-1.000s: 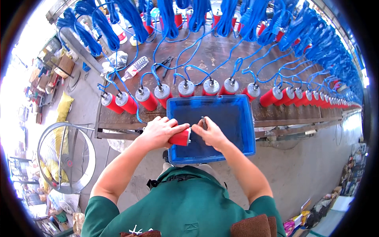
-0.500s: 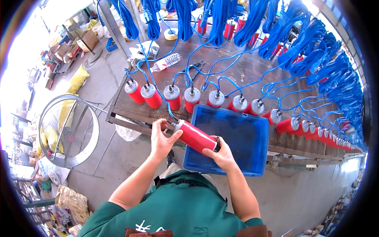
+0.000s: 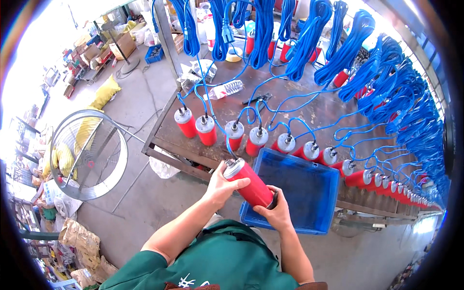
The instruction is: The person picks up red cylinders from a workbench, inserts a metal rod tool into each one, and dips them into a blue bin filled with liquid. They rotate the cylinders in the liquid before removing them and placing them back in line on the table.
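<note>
Brown worktop [image 3: 309,108] carries a row of red cylinders with blue cables; blue bin [image 3: 309,193] sits at its near edge. You hold a red cylinder [image 3: 249,183] over the bin's left rim, long axis slanting upper-left to lower-right: left hand [image 3: 220,186] clasps its capped end, right hand [image 3: 273,212] cups its base.

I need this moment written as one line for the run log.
left hand: grips silver-capped end of red metal cylinder | right hand: holds its lower end | position: over near-left corner of blue plastic crate | workbench: row of cabled red cylinders

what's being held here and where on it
A red cylinder: left hand grips near its silver-capped end, right hand holds the opposite end.
</note>
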The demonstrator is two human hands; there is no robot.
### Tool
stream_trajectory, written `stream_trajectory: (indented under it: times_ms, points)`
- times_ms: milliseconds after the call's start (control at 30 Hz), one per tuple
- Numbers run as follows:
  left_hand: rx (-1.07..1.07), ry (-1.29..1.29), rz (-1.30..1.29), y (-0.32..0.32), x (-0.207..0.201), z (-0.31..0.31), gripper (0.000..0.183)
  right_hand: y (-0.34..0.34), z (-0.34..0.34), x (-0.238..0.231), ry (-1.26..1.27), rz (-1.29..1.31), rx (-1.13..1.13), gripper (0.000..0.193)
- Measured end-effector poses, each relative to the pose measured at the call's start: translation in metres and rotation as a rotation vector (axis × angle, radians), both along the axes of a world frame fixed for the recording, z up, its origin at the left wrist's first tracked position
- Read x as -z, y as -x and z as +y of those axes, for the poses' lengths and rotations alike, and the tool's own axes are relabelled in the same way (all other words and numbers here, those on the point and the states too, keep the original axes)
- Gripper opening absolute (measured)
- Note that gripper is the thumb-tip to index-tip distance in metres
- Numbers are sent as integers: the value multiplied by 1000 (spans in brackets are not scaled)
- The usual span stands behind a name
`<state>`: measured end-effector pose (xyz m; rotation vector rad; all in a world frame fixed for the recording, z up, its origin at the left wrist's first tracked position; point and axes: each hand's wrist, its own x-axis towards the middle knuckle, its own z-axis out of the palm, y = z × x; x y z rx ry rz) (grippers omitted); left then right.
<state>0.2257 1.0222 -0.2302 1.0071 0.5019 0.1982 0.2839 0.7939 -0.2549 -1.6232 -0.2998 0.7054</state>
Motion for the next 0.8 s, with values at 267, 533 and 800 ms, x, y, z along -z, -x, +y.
stream_trajectory:
  times_ms: [267, 533, 800]
  points:
    - [-171, -1224, -226, 39, -131, 107, 92, -21, 48, -46, -164, -23, -62, 61]
    - [-653, -1215, -51, 57, -133, 266, 64, -16, 8, -18, -146, 132, 233, 35]
    - [-443, -1195, 63, 12, 27, 379, 79, 4, -11, -32, -12, 10, 475, 28]
